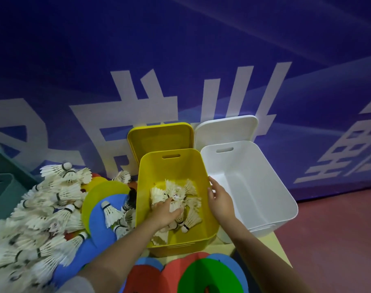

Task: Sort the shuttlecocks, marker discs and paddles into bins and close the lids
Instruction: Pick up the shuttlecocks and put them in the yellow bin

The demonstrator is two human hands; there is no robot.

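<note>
Head view: left hand (165, 212) reaches down in the yellow bin (208, 229), fingers curled around shuttlecocks (176, 195) heaped on its floor. Right hand (220, 197) rests relaxed, fingers straight, on the yellow bin's right rim, beside the white bin (275, 187). More loose shuttlecocks (42, 208) lie over marker discs (99, 220) at left.

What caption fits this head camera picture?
Left hand drops shuttlecocks into the yellow bin; right hand steadies its rim.

Yellow bin (176, 208) holds white shuttlecocks (176, 197) with black bands. Right of it: white bin (254, 187). Left of it: white shuttlecock pile (42, 208) on yellow disc (102, 191) and blue disc (99, 225). Nearer than it: red disc (146, 278), green disc (203, 275). Behind it: blue wall (180, 49), white lettering.
</note>
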